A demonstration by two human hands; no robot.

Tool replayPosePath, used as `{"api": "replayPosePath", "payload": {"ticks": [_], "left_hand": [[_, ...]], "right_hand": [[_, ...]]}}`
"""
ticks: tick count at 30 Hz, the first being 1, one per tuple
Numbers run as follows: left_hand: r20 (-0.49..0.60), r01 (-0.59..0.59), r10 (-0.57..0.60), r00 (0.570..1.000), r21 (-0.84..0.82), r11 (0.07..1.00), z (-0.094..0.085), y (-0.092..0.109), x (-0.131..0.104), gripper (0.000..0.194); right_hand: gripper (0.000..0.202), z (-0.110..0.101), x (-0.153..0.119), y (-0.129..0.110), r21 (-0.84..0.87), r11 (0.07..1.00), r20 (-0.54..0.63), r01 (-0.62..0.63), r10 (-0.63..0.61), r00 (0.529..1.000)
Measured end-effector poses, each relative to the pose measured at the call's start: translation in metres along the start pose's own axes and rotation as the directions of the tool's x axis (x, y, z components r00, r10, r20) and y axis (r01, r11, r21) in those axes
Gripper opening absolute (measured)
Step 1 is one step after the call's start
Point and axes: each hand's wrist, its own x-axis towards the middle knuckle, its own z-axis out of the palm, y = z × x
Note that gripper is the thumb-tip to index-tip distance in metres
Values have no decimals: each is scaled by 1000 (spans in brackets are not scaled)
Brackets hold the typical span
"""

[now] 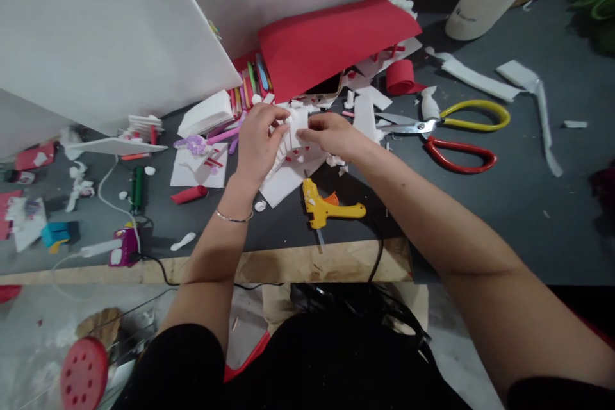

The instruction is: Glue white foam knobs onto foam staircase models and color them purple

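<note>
Both hands meet over a small white paper piece (300,118) near the middle of the dark table. My left hand (262,136) bends its fingers round the left edge of it, thumb and index finger close together. From the right, my right hand (331,133) pinches the same piece between thumb and fingers. Beneath them lies a white sheet (281,187) with small red parts and a row of white strips, partly hidden by the hands. A yellow glue gun (321,205) rests just below, toward the table's front edge.
Scissors with yellow and red handles (427,128) lie open at the right. Behind are a large red sheet (336,41), a red roll (400,77) and a white cup (480,6). A white board (110,32) stands at the left. Cables cross the wooden front edge (327,262).
</note>
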Motion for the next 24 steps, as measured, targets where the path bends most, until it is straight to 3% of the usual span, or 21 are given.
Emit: {"api": "replayPosePath", "payload": {"ticks": [13,24], "left_hand": [[-8,22,-22,1000,30,999,7,-7,1,11],[21,4,-5,1000,54,999,8,-3,2,5]], "right_hand": [[19,5,1,0,98,995,12,9,-10,1000],[29,2,-3,-5,25,1000,9,-2,2,1000]]}}
